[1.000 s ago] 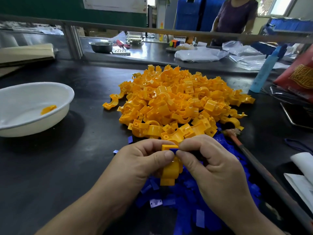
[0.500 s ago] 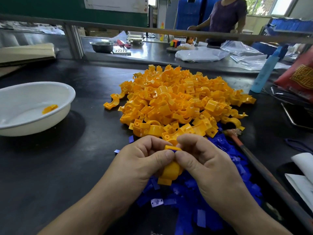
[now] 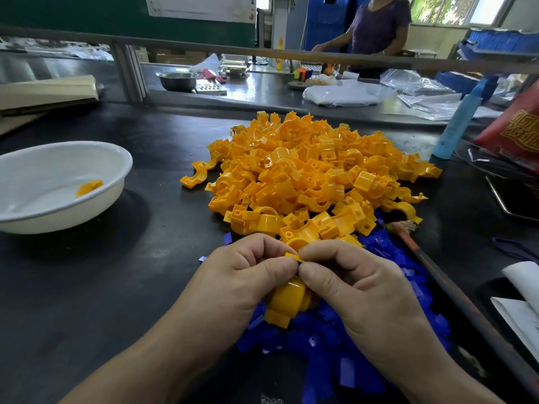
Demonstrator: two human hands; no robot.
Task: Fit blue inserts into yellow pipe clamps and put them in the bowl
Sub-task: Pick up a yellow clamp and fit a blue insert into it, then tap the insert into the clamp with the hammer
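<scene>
Left hand (image 3: 245, 275) and right hand (image 3: 358, 290) fingers curled in, thumbs nearly touching, pinching one clamp (image 3: 287, 301) between them. One bowl (image 3: 73, 211) well left of them, one loose clamp (image 3: 89, 188) inside.

No text can be read for certain. The red bag (image 3: 516, 132) at the right edge of the worktop (image 3: 87, 287) bears a gold ornamental figure, perhaps characters, too distorted to make out. The white sheet (image 3: 201, 7) on the green board (image 3: 73, 13) and the blue bottle (image 3: 458, 123) beside the bag carry only faint, illegible marks.
</scene>
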